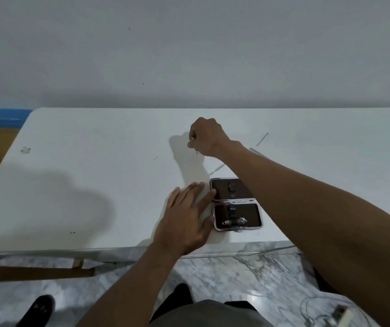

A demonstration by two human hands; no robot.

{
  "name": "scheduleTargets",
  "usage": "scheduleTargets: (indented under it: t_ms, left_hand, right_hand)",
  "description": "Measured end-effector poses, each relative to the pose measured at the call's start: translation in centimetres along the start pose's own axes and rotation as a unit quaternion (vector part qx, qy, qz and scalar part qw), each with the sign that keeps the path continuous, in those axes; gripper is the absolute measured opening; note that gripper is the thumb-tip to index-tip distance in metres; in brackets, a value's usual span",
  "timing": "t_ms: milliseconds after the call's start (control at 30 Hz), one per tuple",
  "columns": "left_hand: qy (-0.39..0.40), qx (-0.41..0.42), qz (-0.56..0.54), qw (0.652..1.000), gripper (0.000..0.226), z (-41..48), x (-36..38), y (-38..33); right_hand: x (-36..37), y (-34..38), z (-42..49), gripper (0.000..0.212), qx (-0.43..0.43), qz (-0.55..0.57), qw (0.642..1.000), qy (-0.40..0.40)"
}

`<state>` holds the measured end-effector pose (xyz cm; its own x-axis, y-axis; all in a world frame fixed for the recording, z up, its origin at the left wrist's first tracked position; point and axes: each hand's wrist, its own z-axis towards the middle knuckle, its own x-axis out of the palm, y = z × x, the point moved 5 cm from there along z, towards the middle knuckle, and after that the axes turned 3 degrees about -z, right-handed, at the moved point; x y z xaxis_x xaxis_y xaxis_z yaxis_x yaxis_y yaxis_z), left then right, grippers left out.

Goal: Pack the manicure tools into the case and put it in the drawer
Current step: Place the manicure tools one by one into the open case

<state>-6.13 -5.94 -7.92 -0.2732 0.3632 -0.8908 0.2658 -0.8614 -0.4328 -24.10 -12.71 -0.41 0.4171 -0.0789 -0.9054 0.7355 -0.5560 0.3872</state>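
A small manicure case point(236, 205) lies open on the white table point(95, 161), its dark lining up; one metal tool point(235, 221) sits in the near half. My left hand point(186, 220) rests flat on the table with fingers spread, its fingertips touching the case's left edge. Farther back, my right hand point(207, 138) is closed around a small thin tool whose tip pokes out below the fingers. Loose thin metal tools lie on the table: one point(216, 169) just beyond the case, one point(258, 152) beside my right forearm, one point(262, 139) farther right.
The table's near edge point(118, 249) runs just below the case. A marble floor point(224, 274) lies beneath, with cables point(318, 310) at the lower right and a dark shoe point(39, 310) at the lower left. A plain wall stands behind the table.
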Motion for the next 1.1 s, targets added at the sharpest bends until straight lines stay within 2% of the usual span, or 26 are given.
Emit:
scheduleTargets:
  t_ms: [100,233,367,500,733,933,1100]
  left_hand:
    - [-0.004,0.001,0.013,1.000,0.059,-0.1,-0.2,-0.2]
    - [-0.014,-0.005,0.004,1.000,0.059,-0.1,-0.1,-0.1]
    - [-0.015,-0.007,-0.007,1.000,0.060,-0.1,-0.3,-0.2]
    - [-0.011,-0.015,-0.007,1.000,0.061,-0.1,-0.5,-0.3]
    - [-0.014,-0.013,-0.004,1.000,0.060,0.0,-0.4,-0.1]
    - [-0.013,-0.019,-0.010,1.000,0.057,-0.1,-0.3,-0.1]
    - [-0.019,-0.019,-0.012,1.000,0.056,-0.1,-0.2,0.0]
  right_hand:
    - [-2.3,-1.1,-3.3,0.016,0.008,0.051,0.999,0.000]
    - [-3.7,-3.5,-8.5,0.001,0.014,0.089,0.996,-0.009]
    - [-2.7,-6.1,-12.9,0.004,0.018,0.068,0.998,0.003]
    - [-1.2,-8.1,-16.2,0.015,0.028,0.089,0.995,0.031]
    - [-0.4,-9.7,-18.2,0.011,0.021,0.069,0.997,-0.011]
    - [0.1,-9.2,-19.2,0.016,-0.020,-0.006,1.000,-0.006]
    - [-0.2,-9.3,-19.0,0.017,-0.026,-0.019,0.999,0.008]
